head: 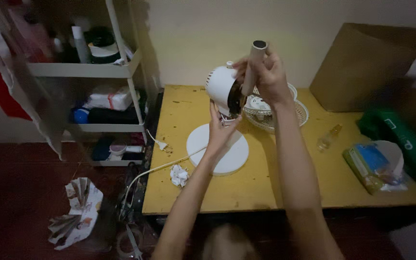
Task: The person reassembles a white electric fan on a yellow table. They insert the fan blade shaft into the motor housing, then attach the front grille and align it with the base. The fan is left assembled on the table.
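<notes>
Up close, a small white fan (223, 91) stands on its round base (217, 149) near the middle of the yellow counter (246, 192), its motor head raised above the base, front grille off.

Left hand (220, 127) reaches up from below; fingers closed around the fan's neck just under the motor head.

Right hand (268, 72) is higher, at the front of the motor head; fingers wrapped tight round a tan tube (251, 65) held upright and slightly tilted, its dark open end on top. Tube's lower end sits against the fan's front; exact contact hidden by the hand.

Behind the fan, a white wire grille (290, 113) lies flat on the counter. White cord (162, 166) runs from the base off the counter's left edge. Crumpled paper wad (179, 175) lies just left of the base.

Farther right: small clear bottle (329, 137), then a green-and-blue packet (369, 166). Brown cardboard (362, 67) leans at the wall, back right.

Left of the counter, a white shelf rack (87, 70) holds bottles and folded things. Crumpled paper (75, 212) and scissors (133, 240) lie on the dark floor.
</notes>
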